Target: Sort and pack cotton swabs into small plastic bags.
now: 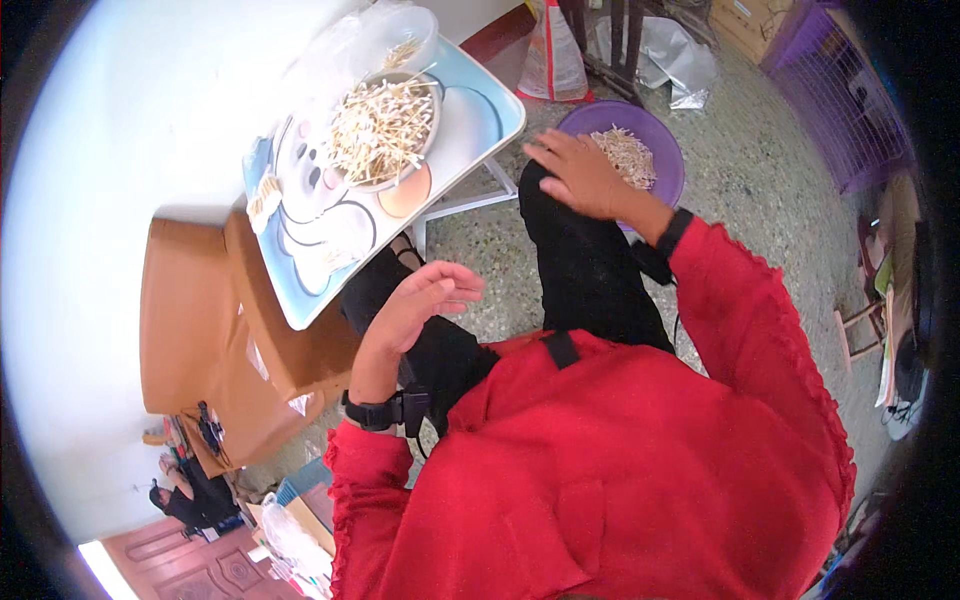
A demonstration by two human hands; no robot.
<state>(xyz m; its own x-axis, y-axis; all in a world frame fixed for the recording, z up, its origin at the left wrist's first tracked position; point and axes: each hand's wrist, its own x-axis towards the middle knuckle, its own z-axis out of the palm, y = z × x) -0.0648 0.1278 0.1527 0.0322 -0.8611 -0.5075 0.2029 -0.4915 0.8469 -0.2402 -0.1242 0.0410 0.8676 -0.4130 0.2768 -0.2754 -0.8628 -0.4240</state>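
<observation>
My left hand (428,302) hovers over my left knee, just off the near edge of the small table (470,122). Its fingers are loosely stretched, and nothing shows in them. Over my right knee, my right hand (585,176) is open with its fingers apart, beside a purple basin (672,150) on the floor. Loose cotton swabs (626,155) lie in that basin, partly hidden by the hand. On the tabletop a round bowl (434,122) is heaped with more cotton swabs (378,130). A small bundle of swabs (265,200) lies at the table's left edge.
Behind the bowl stands a clear plastic container (415,28) with a few swabs. A cardboard box (190,310) stands left of the table. A white sack (552,60) and a purple crate (835,95) are farther back. Another person (195,497) sits at the far lower left.
</observation>
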